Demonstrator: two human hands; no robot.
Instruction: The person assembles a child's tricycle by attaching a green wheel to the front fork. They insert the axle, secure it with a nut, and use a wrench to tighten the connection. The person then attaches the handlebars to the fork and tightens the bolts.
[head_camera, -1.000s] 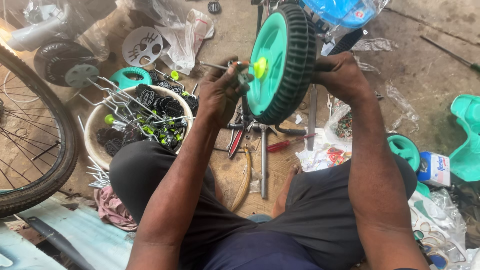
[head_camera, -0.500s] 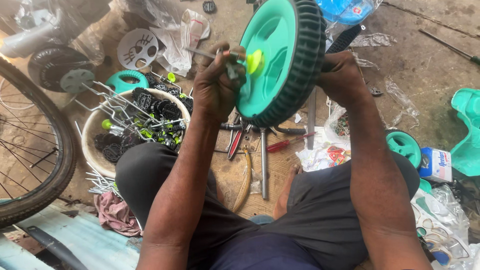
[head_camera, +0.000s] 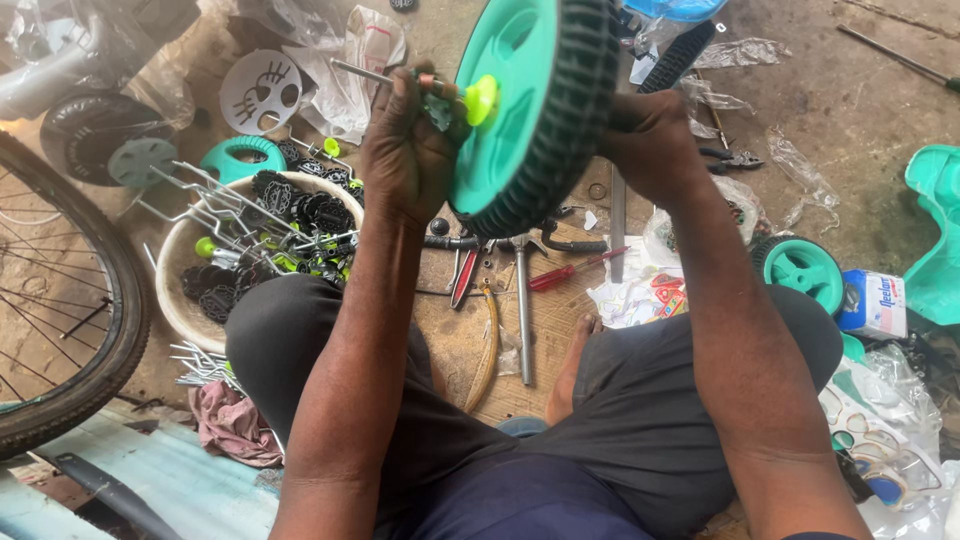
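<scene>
Wheel (head_camera: 535, 110), teal with a black tyre, is up over our knees: right hand (head_camera: 655, 145) grips the tread, left hand (head_camera: 410, 150) pinches a metal rod (head_camera: 365, 73) at the yellow hub (head_camera: 481, 99). Further out, tools (head_camera: 522, 290) and a parts bowl (head_camera: 185, 290).

Single head-worn camera, looking steeply down, close over lap, cluttered floor beyond

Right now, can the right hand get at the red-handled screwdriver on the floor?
Probably not as it stands: the right hand is gripping the tread of the teal wheel. The red-handled screwdriver lies uncovered below, so the path is free once the wheel is released.
</scene>
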